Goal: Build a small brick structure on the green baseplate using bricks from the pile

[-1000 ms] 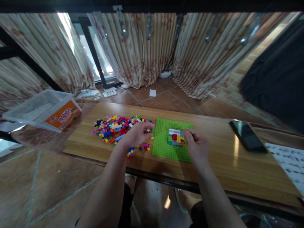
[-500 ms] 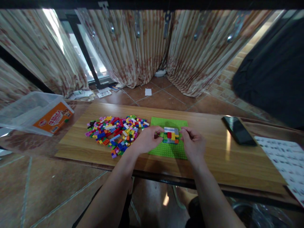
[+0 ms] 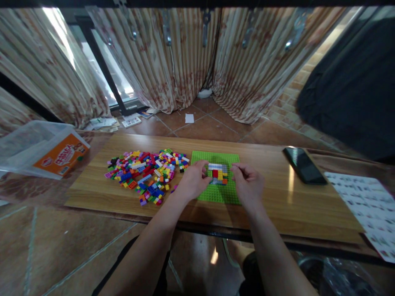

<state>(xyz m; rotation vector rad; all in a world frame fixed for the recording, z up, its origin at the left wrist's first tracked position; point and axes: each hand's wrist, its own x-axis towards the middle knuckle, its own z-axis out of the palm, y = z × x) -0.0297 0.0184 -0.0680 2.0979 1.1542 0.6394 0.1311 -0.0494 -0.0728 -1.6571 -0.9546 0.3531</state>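
A small, flat build of toy bricks (image 3: pixel 219 174), with white, grey, red, yellow and orange pieces, sits on a green studded baseplate (image 3: pixel 217 196). At its left edge is my left hand (image 3: pixel 195 177), thumb and index finger closed about a small green brick mostly hidden by the fingers. My right hand (image 3: pixel 248 181) is just right of the build, its fingers curled and the thumb pressed to them. Whatever that pinch may hold is hidden. Left of the baseplate lies a loose pile of mixed toy bricks (image 3: pixel 144 169).
The wooden board (image 3: pixel 271 205) carries all of this. A black phone (image 3: pixel 304 165) lies to the right, beside a printed sheet (image 3: pixel 367 201). On the far left stands a clear plastic box (image 3: pixel 23 150) with an orange label. Patterned curtains (image 3: pixel 173 61) hang behind.
My left hand has moved right from the baseplate's left edge to the build, carrying the green brick. My right hand stays by the build's right side. The whole view has shifted slightly.
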